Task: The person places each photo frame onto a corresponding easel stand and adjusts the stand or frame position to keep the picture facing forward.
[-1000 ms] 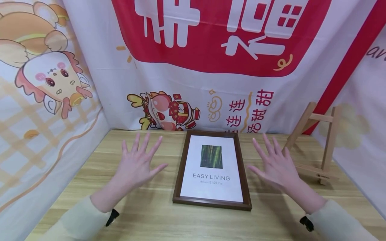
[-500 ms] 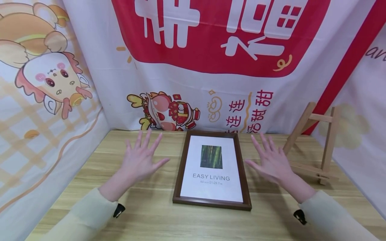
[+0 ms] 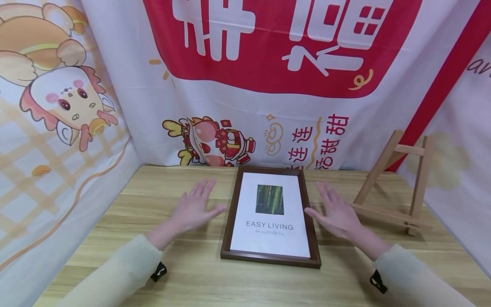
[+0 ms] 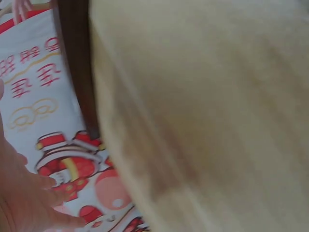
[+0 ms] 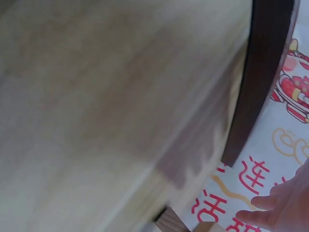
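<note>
A brown picture frame (image 3: 270, 255) lies flat on the wooden table, holding a white sheet with a small bamboo picture (image 3: 270, 199) and the words EASY LIVING. Left of it is my left hand (image 3: 193, 209), fingers extended, thumb pointing at the frame's left side. On the other side my right hand (image 3: 336, 215) is held with straight fingers, its thumb tip right at the frame's right edge. Neither hand grips anything. Each wrist view shows the frame's dark side edge (image 4: 77, 63) and part of the hand.
A small wooden easel (image 3: 416, 183) stands on the table (image 3: 184, 273) at the right, just beyond my right hand. Printed cloth (image 3: 215, 94) hangs behind the table, with more cloth along the left and right sides. A dark clip-like piece shows at each sleeve cuff.
Both hands have moved inward toward the picture frame from either side, and their spread fingers have drawn closer together. The picture frame and easel have stayed in place.
</note>
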`<state>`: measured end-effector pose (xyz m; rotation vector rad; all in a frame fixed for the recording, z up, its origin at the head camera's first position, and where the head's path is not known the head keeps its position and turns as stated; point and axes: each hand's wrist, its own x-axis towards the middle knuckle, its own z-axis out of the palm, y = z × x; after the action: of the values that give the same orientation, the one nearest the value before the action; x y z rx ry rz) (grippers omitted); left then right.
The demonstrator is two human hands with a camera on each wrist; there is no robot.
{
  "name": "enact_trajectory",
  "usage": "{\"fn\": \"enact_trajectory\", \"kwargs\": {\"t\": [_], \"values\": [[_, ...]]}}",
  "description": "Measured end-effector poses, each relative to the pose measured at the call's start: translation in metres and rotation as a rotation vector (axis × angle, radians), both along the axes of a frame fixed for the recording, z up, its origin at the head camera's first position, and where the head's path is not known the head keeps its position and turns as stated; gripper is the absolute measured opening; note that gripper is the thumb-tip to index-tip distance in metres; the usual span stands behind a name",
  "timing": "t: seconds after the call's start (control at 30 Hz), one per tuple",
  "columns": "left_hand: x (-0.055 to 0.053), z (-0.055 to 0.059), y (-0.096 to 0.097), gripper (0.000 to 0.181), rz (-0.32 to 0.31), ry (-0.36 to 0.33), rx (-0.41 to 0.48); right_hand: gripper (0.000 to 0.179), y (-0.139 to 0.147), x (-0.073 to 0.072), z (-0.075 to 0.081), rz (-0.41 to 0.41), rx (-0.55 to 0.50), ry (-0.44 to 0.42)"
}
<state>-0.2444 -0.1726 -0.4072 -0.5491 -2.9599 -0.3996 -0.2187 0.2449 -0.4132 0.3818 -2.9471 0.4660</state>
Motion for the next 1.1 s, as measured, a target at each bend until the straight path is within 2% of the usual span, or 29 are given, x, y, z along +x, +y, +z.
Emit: {"fn": "enact_trajectory", "kwargs": {"t": [0.23, 0.4, 0.63, 0.8, 1.1], "values": [[-0.01, -0.019, 0.005, 0.096, -0.049, -0.112, 0.138, 0.094, 0.001, 0.0, -0.012, 0.023, -0.043, -0.073], [-0.02, -0.031, 0.009, 0.101, -0.083, -0.194, 0.188, 0.094, 0.004, -0.002, -0.019, 0.048, -0.054, -0.121], [-0.025, -0.036, 0.019, 0.109, -0.074, -0.337, 0.244, 0.1, 0.004, -0.003, -0.025, 0.08, -0.103, -0.195], [-0.025, -0.038, 0.024, 0.106, -0.071, -0.373, 0.241, 0.101, 0.005, -0.003, -0.026, 0.087, -0.119, -0.236], [-0.025, -0.041, 0.026, 0.1, -0.085, -0.395, 0.276, 0.096, 0.005, -0.006, -0.029, 0.095, -0.183, -0.291]]}}
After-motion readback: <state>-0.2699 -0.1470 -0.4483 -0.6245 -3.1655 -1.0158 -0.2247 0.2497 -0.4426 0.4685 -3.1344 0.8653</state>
